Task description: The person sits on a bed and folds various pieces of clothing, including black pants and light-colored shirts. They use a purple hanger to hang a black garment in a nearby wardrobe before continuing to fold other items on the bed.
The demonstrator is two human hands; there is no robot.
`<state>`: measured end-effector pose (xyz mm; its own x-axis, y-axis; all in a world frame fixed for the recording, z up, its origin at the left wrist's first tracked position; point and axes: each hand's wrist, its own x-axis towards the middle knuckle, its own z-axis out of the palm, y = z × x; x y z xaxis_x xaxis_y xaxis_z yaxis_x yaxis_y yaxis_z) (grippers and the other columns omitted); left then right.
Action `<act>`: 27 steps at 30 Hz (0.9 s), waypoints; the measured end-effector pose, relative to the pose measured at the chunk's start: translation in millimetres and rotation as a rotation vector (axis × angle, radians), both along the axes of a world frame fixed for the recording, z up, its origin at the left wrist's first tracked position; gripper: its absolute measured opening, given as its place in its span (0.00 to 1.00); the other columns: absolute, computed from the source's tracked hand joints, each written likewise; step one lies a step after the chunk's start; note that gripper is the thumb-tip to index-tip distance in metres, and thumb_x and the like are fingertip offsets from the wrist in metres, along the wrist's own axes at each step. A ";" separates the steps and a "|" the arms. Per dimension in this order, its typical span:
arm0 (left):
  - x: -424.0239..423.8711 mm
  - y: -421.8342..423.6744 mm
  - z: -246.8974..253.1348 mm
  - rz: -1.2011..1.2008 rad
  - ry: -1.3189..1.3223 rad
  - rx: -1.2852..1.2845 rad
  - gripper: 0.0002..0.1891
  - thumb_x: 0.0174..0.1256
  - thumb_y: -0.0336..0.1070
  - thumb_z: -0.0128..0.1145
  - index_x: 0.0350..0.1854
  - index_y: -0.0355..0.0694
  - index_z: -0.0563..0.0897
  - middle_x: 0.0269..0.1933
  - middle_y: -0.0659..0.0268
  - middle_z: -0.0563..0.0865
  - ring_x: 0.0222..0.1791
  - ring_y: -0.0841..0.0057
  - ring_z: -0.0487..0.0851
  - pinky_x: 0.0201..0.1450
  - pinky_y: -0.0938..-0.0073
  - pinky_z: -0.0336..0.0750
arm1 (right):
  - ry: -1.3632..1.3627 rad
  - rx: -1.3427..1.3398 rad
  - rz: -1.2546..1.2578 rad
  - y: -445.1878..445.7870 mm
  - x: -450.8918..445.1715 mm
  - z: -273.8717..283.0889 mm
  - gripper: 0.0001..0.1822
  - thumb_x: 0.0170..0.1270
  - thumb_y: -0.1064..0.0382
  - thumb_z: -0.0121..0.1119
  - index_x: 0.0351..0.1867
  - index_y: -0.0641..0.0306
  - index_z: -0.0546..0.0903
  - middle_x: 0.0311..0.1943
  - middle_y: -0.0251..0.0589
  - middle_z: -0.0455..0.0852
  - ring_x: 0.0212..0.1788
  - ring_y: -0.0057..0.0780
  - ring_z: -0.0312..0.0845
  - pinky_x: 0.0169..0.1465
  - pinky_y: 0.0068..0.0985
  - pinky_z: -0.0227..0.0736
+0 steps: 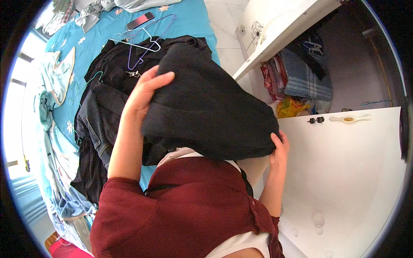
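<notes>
A folded black cloth garment spans the space between my hands, in front of my body and over the edge of the bed. My left hand grips its left side, with the thumb on top. At its lower right end, my right hand holds the edge, the fingers partly behind the cloth. Under and beyond it, more black clothes lie heaped on the bed, with a dark denim garment on the left. A white hanger and a purple hanger rest across the heap.
The bed has a blue patterned sheet, with a phone and a green hanger on it. To my right stands a wardrobe with its white door ajar. Inside are a folded plaid blanket and a yellow plastic bag.
</notes>
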<state>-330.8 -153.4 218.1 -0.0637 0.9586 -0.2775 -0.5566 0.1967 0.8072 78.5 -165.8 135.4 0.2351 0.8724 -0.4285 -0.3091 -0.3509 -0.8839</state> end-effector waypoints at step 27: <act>12.2 -29.9 -8.3 -0.365 1.187 0.577 0.29 0.52 0.24 0.57 0.60 0.40 0.72 0.49 0.53 0.81 0.50 0.59 0.81 0.55 0.65 0.74 | -1.184 0.635 0.603 41.5 -97.1 64.5 0.40 0.46 0.65 0.71 0.63 0.57 0.66 0.65 0.52 0.63 0.64 0.55 0.60 0.65 0.40 0.60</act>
